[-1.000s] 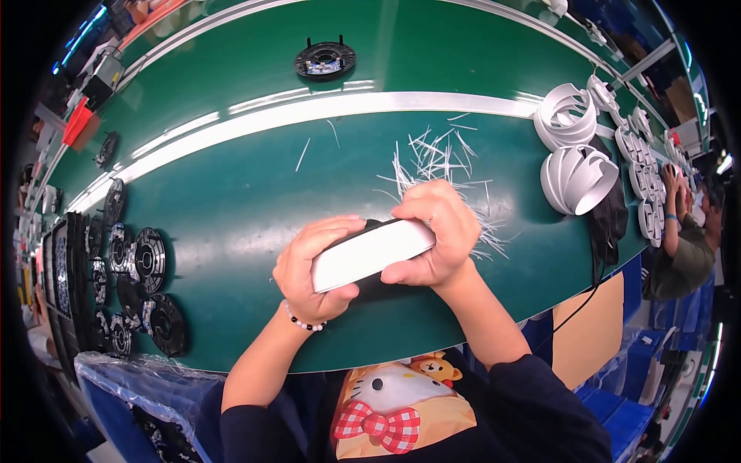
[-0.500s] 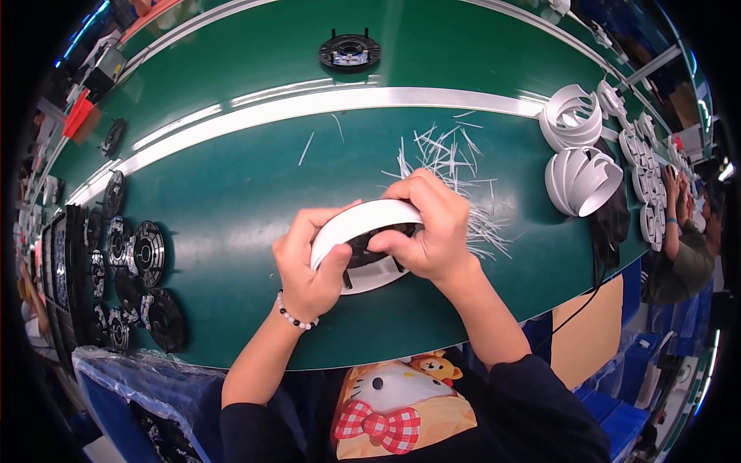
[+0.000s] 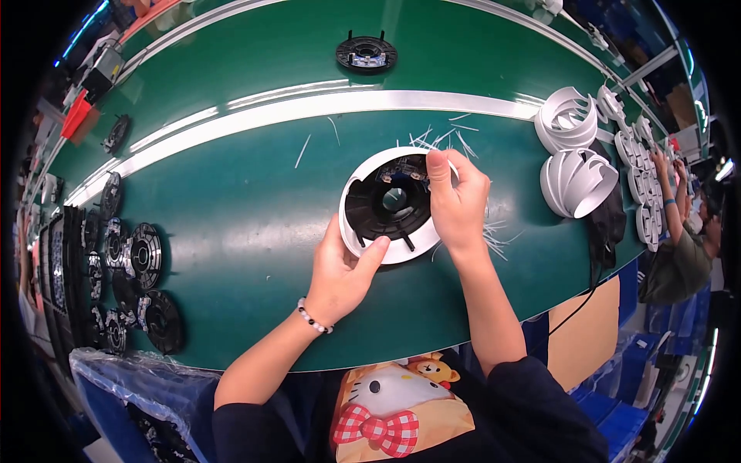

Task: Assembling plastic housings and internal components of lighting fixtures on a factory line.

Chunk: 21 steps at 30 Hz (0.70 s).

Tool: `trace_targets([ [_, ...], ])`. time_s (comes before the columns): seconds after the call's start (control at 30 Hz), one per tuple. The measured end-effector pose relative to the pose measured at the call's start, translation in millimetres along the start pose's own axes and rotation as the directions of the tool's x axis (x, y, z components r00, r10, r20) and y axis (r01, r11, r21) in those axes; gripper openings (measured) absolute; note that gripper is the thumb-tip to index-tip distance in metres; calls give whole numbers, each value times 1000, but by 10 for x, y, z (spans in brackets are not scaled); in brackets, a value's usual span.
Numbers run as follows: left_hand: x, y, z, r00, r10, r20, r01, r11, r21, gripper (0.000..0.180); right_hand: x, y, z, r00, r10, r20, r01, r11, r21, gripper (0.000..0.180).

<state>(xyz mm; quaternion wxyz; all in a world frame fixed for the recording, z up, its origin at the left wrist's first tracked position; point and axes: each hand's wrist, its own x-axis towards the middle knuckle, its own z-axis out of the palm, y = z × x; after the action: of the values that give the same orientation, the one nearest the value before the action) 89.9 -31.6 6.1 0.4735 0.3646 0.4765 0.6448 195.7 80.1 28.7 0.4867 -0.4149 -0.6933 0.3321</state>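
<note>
Between my hands, above the green table (image 3: 255, 285), is a round white ring-shaped housing (image 3: 348, 210) with a black round part (image 3: 376, 207) seated inside it. The black part has a round hole in its middle, short prongs along the near side and a small circuit board toward the far side. My left hand (image 3: 346, 272) grips the near left rim, its thumb over the edge. My right hand (image 3: 460, 199) holds the right rim, thumb pointing up and fingers curled behind, partly hidden. Thin white strips (image 3: 498, 241) lie scattered beyond and right of the housing.
Several black round parts with circuit boards (image 3: 147, 255) stand at the left beside a black tray (image 3: 58, 266). Another black part (image 3: 367, 54) sits across the pale strip. White slatted shells (image 3: 580, 184) are at the right, with a black bag (image 3: 607, 225); another person (image 3: 679, 251) works beyond.
The housing has turned from edge-on to face-up toward me and moved up and right. My left hand has shifted to its near rim, my right to its right side.
</note>
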Motion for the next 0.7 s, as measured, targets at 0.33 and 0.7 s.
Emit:
trace_targets([
  [0.33, 149, 219, -286, 828, 527, 189, -456, 437, 775, 39, 44, 82, -32, 889, -438, 132, 421, 897, 135, 36],
  [0.7, 117, 142, -258, 645, 690, 327, -748, 484, 453, 60, -96, -59, -11, 723, -688, -58, 691, 720, 60, 50],
])
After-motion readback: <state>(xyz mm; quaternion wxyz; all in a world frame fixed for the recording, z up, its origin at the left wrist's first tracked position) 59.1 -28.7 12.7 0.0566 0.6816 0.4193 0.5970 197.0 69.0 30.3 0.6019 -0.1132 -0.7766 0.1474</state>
